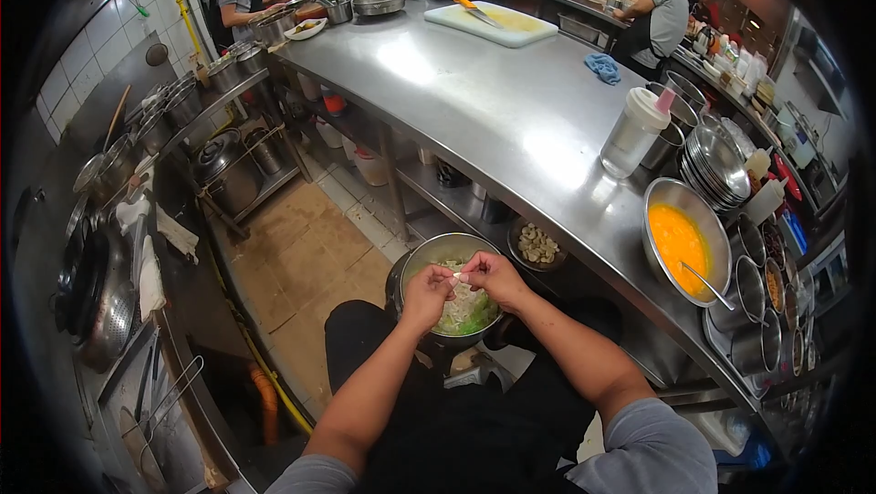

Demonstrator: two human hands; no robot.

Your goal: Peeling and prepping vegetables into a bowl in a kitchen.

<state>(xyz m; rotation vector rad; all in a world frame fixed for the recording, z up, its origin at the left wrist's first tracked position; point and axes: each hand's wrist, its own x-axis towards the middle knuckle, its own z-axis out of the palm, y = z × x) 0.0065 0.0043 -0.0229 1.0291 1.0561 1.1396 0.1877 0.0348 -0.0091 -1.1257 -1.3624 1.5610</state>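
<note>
Both my hands meet over a round metal bowl that stands low in front of me. My left hand and my right hand pinch one small pale piece between their fingertips; it may be a garlic clove or a mushroom piece. Pale shreds and green bits lie in the bowl beneath my fingers. To the right of it, on the lower shelf, a smaller metal bowl holds many pale rounded pieces.
The steel worktable carries a knife on a cutting board, a blue cloth, a clear squeeze bottle and a bowl of beaten egg. Pots and a stove line the left. Several people stand beyond.
</note>
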